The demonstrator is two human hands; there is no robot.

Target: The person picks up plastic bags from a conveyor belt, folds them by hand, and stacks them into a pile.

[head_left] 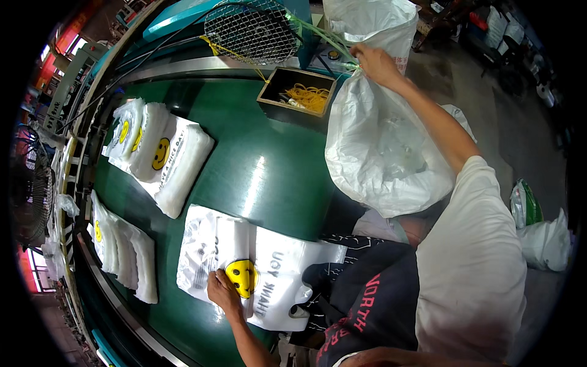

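Bags (257, 275), stacked, are lying near on the green counter (269, 171); left hand (221, 289) is pressing flat, open, on them. Right hand (376, 63) is gripping sack (379, 153) rim, far right.

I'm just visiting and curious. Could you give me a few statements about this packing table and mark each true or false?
1. The left hand rests on a bag stack with a yellow smiley. True.
2. The right hand grips the big white sack at its top. True.
3. The wooden box holds blue bands. False: they are yellow.
4. The table is red. False: it is green.
5. Only one bag stack lies on the table. False: others lie to the left.
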